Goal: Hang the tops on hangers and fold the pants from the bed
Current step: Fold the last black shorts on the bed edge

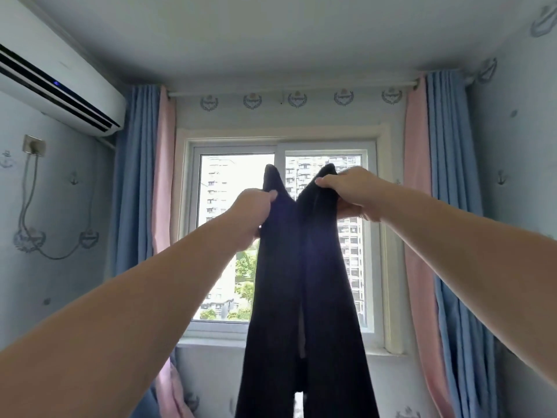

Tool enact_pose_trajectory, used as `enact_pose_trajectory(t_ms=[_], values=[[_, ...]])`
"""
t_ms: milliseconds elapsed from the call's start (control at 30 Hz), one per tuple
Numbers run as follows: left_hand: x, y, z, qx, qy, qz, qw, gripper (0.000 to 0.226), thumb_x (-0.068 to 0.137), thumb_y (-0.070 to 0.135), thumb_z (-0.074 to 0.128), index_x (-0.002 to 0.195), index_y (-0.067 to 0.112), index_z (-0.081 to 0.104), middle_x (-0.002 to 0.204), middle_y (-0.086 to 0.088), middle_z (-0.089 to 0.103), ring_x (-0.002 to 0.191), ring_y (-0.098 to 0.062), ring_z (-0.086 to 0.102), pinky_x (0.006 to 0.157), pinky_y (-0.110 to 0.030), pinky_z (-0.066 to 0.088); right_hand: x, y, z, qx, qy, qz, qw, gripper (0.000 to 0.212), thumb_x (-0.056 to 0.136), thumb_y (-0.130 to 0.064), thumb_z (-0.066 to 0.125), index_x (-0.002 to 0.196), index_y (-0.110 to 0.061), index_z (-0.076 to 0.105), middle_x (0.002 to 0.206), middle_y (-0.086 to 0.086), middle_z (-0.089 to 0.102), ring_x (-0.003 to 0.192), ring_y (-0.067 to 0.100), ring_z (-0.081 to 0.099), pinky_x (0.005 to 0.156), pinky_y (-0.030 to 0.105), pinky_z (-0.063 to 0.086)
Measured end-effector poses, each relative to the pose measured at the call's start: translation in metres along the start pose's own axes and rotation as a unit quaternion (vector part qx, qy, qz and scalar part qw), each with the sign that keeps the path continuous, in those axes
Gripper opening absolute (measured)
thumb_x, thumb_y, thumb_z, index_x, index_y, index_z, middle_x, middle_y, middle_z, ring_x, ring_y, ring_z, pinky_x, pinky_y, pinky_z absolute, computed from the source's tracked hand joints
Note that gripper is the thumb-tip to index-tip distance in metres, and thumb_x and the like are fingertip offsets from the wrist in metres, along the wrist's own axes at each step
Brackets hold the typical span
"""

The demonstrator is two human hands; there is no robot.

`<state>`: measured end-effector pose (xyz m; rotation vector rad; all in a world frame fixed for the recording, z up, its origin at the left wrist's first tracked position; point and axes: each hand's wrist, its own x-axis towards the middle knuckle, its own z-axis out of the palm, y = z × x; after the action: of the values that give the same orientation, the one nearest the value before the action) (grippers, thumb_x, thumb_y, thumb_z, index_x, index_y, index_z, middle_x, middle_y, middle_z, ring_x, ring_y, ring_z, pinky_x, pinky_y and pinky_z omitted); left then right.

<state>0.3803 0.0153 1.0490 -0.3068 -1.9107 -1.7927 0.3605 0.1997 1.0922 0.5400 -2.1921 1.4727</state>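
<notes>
Long dark fabric pants [301, 282] held up, frame centre
Left hand [254, 214] and right hand [346, 191] each have a closed grip on one top end; the long axis hangs straight below them.

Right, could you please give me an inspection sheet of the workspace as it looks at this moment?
Surface: nothing seen; the bed is out of frame.
Job's things: dark pants held up, hanging in front of the window; no tops or hangers seen.
Clutter: nothing seen.
Hands: left hand grips one upper end of the pants; right hand grips the other.
Cables: a cable hangs in a loop from a wall socket on the left wall.
Surroundings: air conditioner at upper left; blue and pink curtains on both sides of the window.
</notes>
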Motion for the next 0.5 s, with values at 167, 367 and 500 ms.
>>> enact_pose_trajectory(t_ms=[167, 367, 500], values=[[-0.016, 0.018, 0.007, -0.030, -0.126, 0.081, 0.988, 0.031, 0.090, 0.033, 0.073, 0.108, 0.008, 0.070, 0.107, -0.010, 0.075, 0.095, -0.023, 0.074, 0.082, -0.034, 0.060, -0.016, -0.037, 0.015, 0.009, -0.033, -0.109, 0.993, 0.032, 0.091, -0.034, 0.070, 0.098, -0.003, 0.067, 0.082, 0.008, 0.068, 0.069, 0.019, 0.068, 0.065, 0.031, 0.062], [-0.009, 0.011, -0.011, -0.052, 0.004, 0.064, 0.997, 0.033, 0.082, 0.006, 0.068, 0.114, 0.007, 0.062, 0.110, -0.019, 0.070, 0.098, -0.036, 0.070, 0.088, -0.055, 0.058, -0.019, -0.040, 0.009, -0.060, -0.007, -0.151, 0.987, 0.035, 0.098, -0.050, 0.055, 0.105, -0.021, 0.074, 0.109, 0.000, 0.072, 0.104, 0.018, 0.065, 0.084, 0.028, 0.049], [-0.001, 0.014, -0.044, -0.122, -0.019, 0.041, 0.991, 0.020, 0.087, 0.005, 0.061, 0.106, 0.009, 0.067, 0.101, -0.015, 0.072, 0.094, -0.034, 0.071, 0.089, -0.051, 0.058, -0.019, 0.005, 0.000, -0.007, 0.042, -0.001, 0.999, 0.077, 0.088, -0.069, 0.056, 0.148, -0.023, 0.039, 0.150, 0.003, 0.044, 0.131, 0.025, 0.045, 0.102, 0.046, 0.040]])
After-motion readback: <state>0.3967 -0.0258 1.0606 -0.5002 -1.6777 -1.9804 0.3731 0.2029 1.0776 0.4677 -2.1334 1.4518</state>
